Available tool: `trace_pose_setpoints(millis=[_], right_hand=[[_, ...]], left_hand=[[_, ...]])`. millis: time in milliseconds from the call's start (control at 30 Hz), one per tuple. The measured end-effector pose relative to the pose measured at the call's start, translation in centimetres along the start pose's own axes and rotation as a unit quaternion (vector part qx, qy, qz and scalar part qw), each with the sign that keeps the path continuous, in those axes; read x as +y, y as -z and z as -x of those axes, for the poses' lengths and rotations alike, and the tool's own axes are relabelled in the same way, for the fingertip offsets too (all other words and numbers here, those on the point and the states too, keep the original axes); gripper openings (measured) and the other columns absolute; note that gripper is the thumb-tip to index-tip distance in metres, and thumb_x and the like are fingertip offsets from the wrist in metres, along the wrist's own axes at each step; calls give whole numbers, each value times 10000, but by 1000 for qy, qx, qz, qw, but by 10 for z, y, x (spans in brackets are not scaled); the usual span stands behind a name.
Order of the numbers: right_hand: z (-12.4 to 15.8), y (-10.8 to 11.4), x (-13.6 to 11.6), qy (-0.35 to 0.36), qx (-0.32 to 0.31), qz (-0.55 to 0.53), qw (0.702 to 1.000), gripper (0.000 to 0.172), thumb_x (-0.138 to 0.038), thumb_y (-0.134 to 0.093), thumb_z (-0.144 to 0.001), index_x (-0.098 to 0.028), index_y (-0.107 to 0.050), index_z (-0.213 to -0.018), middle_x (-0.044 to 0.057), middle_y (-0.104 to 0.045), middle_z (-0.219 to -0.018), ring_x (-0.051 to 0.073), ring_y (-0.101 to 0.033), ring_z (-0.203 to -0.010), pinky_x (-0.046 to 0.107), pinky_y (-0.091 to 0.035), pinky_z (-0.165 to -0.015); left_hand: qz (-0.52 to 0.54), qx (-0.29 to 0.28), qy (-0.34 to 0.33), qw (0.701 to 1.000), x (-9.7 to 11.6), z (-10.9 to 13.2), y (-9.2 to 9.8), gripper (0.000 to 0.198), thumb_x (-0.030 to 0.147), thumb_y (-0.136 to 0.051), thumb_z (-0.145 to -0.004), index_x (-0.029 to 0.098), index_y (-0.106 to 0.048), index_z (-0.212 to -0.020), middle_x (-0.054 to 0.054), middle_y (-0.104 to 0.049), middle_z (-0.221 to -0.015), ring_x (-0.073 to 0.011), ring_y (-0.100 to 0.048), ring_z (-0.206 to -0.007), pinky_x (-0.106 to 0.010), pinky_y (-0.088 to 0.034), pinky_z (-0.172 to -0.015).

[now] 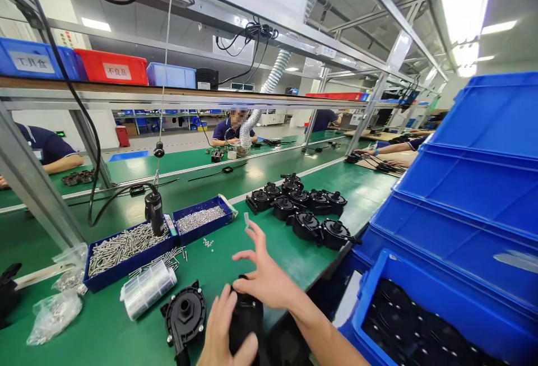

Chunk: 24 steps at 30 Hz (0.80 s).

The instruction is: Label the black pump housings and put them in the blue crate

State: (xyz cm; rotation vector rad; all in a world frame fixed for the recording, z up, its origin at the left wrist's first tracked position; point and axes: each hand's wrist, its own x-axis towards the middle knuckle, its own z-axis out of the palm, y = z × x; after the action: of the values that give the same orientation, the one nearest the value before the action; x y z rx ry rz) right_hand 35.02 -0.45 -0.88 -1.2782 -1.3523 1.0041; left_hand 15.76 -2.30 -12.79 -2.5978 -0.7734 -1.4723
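My left hand point(221, 327) is at the bottom centre against a black plastic housing point(246, 318), its fingers stretched out and its thumb apart over the part. My right hand point(269, 273) reaches over the far end of that housing, fingers spread and thumb low near its edge. A small whitish, translucent piece point(246, 221) shows at one right fingertip; whether it is worn or held is unclear. Both hands hide much of the housing. Left of them lies another round black pump housing point(185, 315) with a central stub and screws around its rim.
Blue trays of long screws point(126, 248) and small nuts point(202, 220) stand ahead-left, under a hanging electric screwdriver point(154, 212). A clear plastic container point(149, 288) lies nearby. Several black housings point(306, 223) sit ahead-right; stacked blue bins point(471, 186) rise at right. Co-workers sit beyond.
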Motion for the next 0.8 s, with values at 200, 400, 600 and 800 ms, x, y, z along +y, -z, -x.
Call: trace_pose_setpoints(millis=[200, 400, 600, 800], right_hand=[[-1, 8, 25, 48, 114, -12, 992, 909, -248, -748, -843, -361, -178, -1542, 138, -393, -1545, 236, -572, -1195, 335, -582, -801], [47, 11, 38, 28, 18, -122, 992, 717, -376, -686, -979, -263, -222, -1515, -40, -582, -835, 142, -496, -676, 269, -360, -610], [57, -5, 40, 8, 11, -42, 999, 747, -232, -665, -946, -254, -234, -1556, -23, -644, -883, 165, -552, -760, 303, -391, -683], [59, -11, 42, 13, 18, -5, 1000, 762, -197, -647, -943, -275, -231, -1577, -29, -662, -895, 153, -530, -717, 302, -407, -671]], left_hand=[[134, 63, 6, 989, -20, -28, -19, 824, -11, -603, -932, 311, -279, -1618, -178, -552, -1436, -306, -566, -1397, -545, -573, -1077], [111, 58, 20, 992, -25, -18, -16, 755, -5, -635, -926, 215, -342, -1585, -218, -554, -1411, -322, -586, -1377, -539, -569, -1079], [104, 60, 36, 992, -20, -27, -9, 690, 26, -639, -947, 202, -358, -1553, -213, -575, -1377, -319, -590, -1379, -529, -586, -1059], [106, 69, 43, 991, -16, -29, -8, 634, 52, -637, -964, 203, -393, -1530, -196, -585, -1367, -313, -596, -1378, -501, -592, -1059]])
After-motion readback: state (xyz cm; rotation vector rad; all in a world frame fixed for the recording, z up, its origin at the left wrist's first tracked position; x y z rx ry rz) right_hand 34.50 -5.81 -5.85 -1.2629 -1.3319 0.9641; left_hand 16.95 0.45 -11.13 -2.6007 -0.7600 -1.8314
